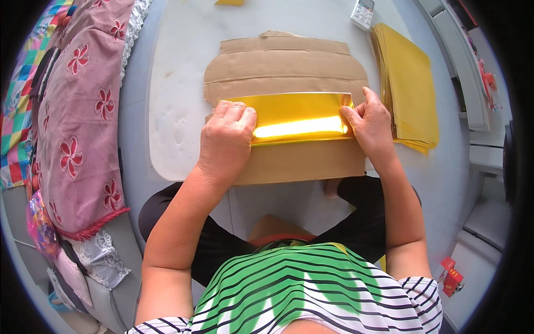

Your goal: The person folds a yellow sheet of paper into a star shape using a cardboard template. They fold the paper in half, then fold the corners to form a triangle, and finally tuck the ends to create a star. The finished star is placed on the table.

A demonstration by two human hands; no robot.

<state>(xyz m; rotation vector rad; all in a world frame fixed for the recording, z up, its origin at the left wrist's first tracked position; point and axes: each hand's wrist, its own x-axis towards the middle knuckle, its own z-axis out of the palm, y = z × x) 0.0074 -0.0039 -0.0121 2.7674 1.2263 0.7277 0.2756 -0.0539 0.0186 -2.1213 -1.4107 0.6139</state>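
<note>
Between my hands a shiny gold foil sheet (298, 109) lies lengthwise over a flattened piece of brown cardboard (288, 67). Its near side looks curved or folded, with a bright band of reflected light along it. My left hand (230, 129) is curled with its knuckles up over the sheet's left end and covers that edge. At the other end, the thumb and fingers of my right hand (369, 121) grip the sheet's right edge, with the index finger raised apart. The left fingertips are hidden beneath the hand.
A stack of yellow sheets (411, 83) lies right of the cardboard on the white table (179, 83). Behind it is a white remote control (363, 14). Part of a yellow piece (229, 2) shows at the far edge. A sofa with a pink flowered cover (83, 104) stands left.
</note>
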